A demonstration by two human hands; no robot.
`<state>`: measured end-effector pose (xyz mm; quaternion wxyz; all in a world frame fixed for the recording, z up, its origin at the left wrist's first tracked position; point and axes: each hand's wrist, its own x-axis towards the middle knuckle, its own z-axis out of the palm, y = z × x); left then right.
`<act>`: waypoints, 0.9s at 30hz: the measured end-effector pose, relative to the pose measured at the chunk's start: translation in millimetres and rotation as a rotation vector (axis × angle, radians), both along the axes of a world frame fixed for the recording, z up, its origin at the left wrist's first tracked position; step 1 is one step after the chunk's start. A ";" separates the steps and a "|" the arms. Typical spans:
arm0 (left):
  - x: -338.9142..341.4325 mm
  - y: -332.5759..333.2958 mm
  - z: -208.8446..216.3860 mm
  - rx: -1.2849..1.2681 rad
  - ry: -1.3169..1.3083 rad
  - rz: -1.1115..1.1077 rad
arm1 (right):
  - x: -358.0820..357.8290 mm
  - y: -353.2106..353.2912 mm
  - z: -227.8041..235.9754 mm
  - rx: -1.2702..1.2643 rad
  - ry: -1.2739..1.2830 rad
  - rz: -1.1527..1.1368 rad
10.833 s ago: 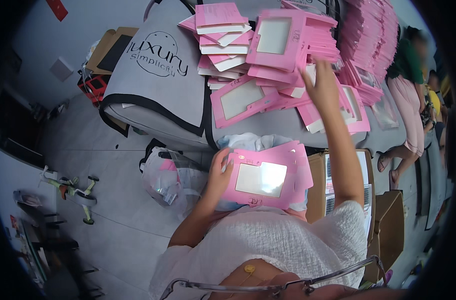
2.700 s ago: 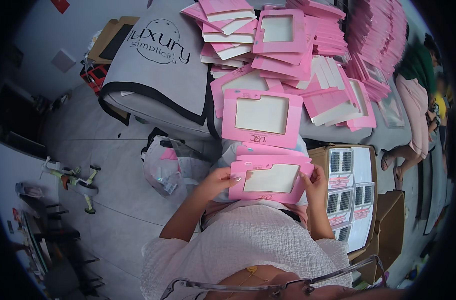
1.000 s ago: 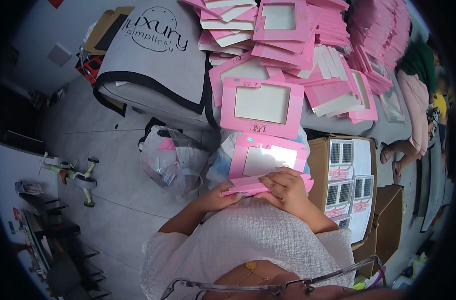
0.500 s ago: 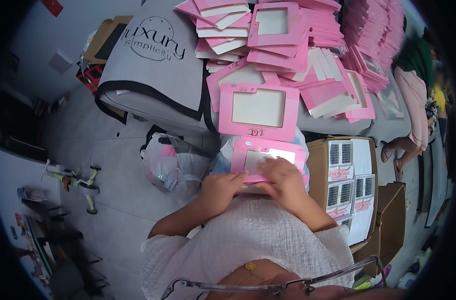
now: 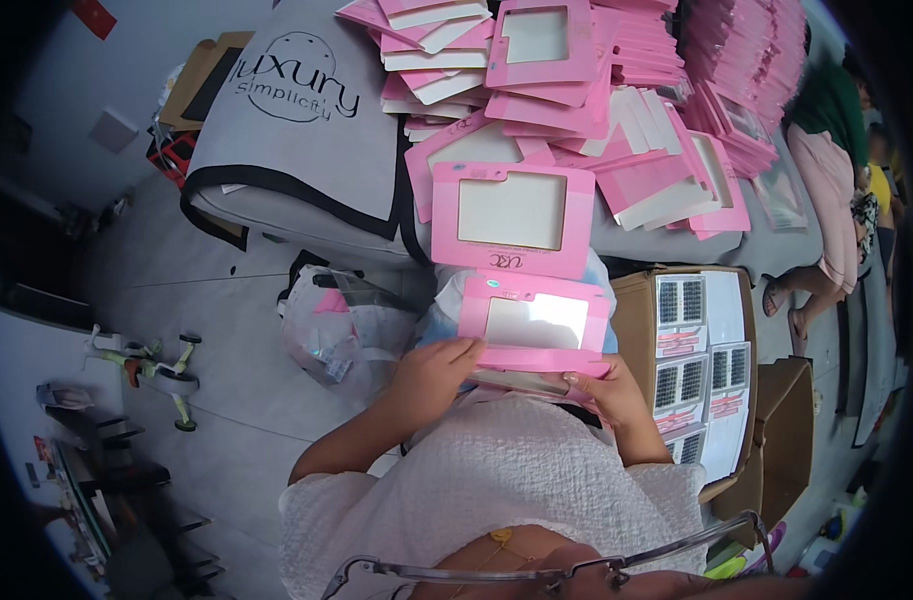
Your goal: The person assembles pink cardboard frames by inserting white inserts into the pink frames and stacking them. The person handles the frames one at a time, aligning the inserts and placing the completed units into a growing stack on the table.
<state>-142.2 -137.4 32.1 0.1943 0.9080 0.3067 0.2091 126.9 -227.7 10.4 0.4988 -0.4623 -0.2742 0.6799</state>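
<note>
my left hand (image 5: 434, 377) and right hand (image 5: 619, 402) pinch opposite ends of a pink, windowed cardboard box (image 5: 541, 360) above my lap, nearer me than a flat pink rectangular card box (image 5: 476, 318); a brown cardboard carton (image 5: 632, 335) stands to my right.

1. In front of the grey sofa (image 5: 306, 200), the pink box (image 5: 536, 360) hides most fingers of the right hand (image 5: 616, 395); the left hand (image 5: 431, 380) covers the box's left end;
2. on the sofa, the picture's top edge cuts off the tall pink stack (image 5: 746, 60);
3. before the sofa, the clear bag (image 5: 321, 330) has contents too blurred to tell;
4. right of the sofa, a person in green (image 5: 828, 115) is blurred.
</note>
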 end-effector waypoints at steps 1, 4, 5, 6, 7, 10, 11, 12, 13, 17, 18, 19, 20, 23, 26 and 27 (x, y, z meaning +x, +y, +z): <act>5.9 0.9 -0.4 0.098 0.007 -0.040 | -1.1 1.9 -4.0 0.001 -0.001 0.016; 27.9 -5.0 5.7 0.175 0.031 -0.184 | -0.5 6.2 -6.1 -0.028 -0.038 0.098; 35.6 -6.6 2.0 0.203 0.004 -0.186 | -0.3 6.5 -6.4 -0.025 -0.039 0.113; 42.7 -7.9 -3.8 0.231 -0.022 -0.187 | -0.3 6.5 -6.8 -0.022 -0.039 0.129; 48.0 -8.7 -7.2 0.259 -0.050 -0.191 | -2.0 5.5 -9.1 -0.001 -0.020 0.124; 55.7 -5.8 -9.1 0.309 -0.024 -0.232 | -0.1 4.8 -13.2 0.038 -0.045 0.114; 56.4 -5.7 -10.0 0.287 -0.030 -0.239 | 0.7 4.5 -13.7 0.046 -0.064 0.113; 57.0 -5.8 -11.1 0.265 -0.036 -0.246 | 1.0 3.7 -11.3 0.033 -0.081 0.105; 56.4 -4.9 -11.1 0.244 -0.038 -0.252 | -0.2 3.8 -7.4 0.022 -0.093 0.098; 53.5 -1.8 -4.4 0.114 0.015 -0.208 | -6.7 9.3 -13.5 0.080 -0.418 -0.072; 53.2 -1.0 0.2 0.088 0.011 -0.184 | -8.9 11.6 -12.4 0.124 -0.510 -0.097; 53.8 2.4 3.8 0.064 0.003 -0.160 | -10.2 16.1 -8.0 0.168 -0.607 -0.122; 50.5 8.9 6.0 0.064 -0.008 -0.110 | -10.9 21.0 -3.2 0.213 -0.703 -0.148; 33.6 31.7 17.0 0.114 -0.081 0.076 | -9.0 37.5 11.3 0.577 -0.990 -0.471; 27.3 40.3 31.7 0.162 -0.249 0.316 | -18.8 31.2 4.2 0.421 -0.291 -0.294; 26.8 40.0 33.1 0.118 -0.305 0.370 | -23.9 27.7 5.6 0.374 -0.074 -0.237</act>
